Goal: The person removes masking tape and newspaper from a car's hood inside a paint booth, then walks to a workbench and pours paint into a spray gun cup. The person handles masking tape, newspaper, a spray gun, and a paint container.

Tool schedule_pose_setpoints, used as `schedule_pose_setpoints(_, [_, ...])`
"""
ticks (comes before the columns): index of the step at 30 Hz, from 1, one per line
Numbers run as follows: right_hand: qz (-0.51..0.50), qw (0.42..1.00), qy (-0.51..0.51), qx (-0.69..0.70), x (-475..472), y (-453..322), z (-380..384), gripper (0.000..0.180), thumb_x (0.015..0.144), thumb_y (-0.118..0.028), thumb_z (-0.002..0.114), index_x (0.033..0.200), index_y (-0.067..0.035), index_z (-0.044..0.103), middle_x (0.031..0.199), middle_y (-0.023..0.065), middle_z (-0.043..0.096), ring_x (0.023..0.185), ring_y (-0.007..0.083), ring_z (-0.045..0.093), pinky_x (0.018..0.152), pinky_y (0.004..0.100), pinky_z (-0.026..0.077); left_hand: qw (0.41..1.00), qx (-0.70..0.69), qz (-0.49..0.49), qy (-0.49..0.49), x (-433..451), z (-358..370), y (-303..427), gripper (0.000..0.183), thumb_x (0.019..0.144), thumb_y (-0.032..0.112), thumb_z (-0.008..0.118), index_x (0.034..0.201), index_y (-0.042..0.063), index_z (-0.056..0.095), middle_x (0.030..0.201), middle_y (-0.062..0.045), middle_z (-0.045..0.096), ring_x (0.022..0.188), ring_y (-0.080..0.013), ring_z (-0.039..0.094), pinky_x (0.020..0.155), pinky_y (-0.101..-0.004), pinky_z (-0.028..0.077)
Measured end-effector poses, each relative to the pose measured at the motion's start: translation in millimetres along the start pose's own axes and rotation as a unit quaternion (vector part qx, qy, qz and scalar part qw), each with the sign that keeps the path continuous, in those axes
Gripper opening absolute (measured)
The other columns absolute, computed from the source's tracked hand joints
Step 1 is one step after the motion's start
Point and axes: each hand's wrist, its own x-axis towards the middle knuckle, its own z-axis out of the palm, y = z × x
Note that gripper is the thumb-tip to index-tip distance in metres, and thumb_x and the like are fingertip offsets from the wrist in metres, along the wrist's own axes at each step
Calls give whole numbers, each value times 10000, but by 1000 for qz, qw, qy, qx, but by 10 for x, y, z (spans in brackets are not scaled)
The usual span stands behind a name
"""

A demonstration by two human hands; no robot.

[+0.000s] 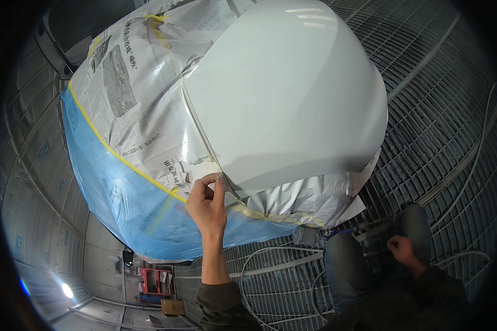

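My left hand [209, 202] reaches to the lower corner of a white painted car body panel [290, 103], its thumb and forefinger pinched together at the panel's edge; something small and pale seems to be between the fingertips. Newspaper masking sheets [145, 95] cover the car left of that edge. Yellow masking tape [120, 155] joins the newspaper to blue plastic film [128, 202] below. Wrinkled, whitish masking sheet [302, 194] lies under the panel's lower edge. My right hand [401, 248] is held near my knee, away from the car, with its fingers curled; no object shows in it.
Metal grating [430, 103] forms the floor, with a pale hose [476, 149] at the right and another loop [248, 260] below the car. A clear container [306, 236] stands near my knee. A red rack [153, 281] and cardboard box [172, 307] are at the lower left.
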Motion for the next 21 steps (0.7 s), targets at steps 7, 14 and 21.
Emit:
schedule_pose_setpoints(7, [7, 1000, -3, -3, 1, -53, -17, 95, 800, -113, 745, 848, -41, 708, 774, 141, 686, 697, 304, 679, 648, 398, 537, 1000, 4, 19, -8, -4, -17, -23, 104, 903, 116, 751, 940, 22, 729, 579, 20, 520, 520, -38, 394, 495, -227, 325])
schedule_pose_setpoints(14, [2, 1000, -6, -3, 4, -50, -26, 95, 807, -117, 739, 854, -41, 710, 775, 138, 684, 703, 300, 680, 648, 404, 538, 1000, -5, 20, -19, -8, -26, -41, 80, 899, 80, 748, 938, 14, 726, 606, 22, 554, 525, -29, 398, 494, -215, 325])
schedule_pose_setpoints(21, [6, 1000, -20, -10, -1, 37, 0, 112, 835, -141, 741, 901, -54, 717, 812, 134, 689, 728, 313, 677, 662, 427, 538, 999, -16, 18, -21, -33, -23, -45, 95, 900, 82, 751, 931, -2, 718, 763, -4, 696, 533, -25, 421, 498, -207, 354])
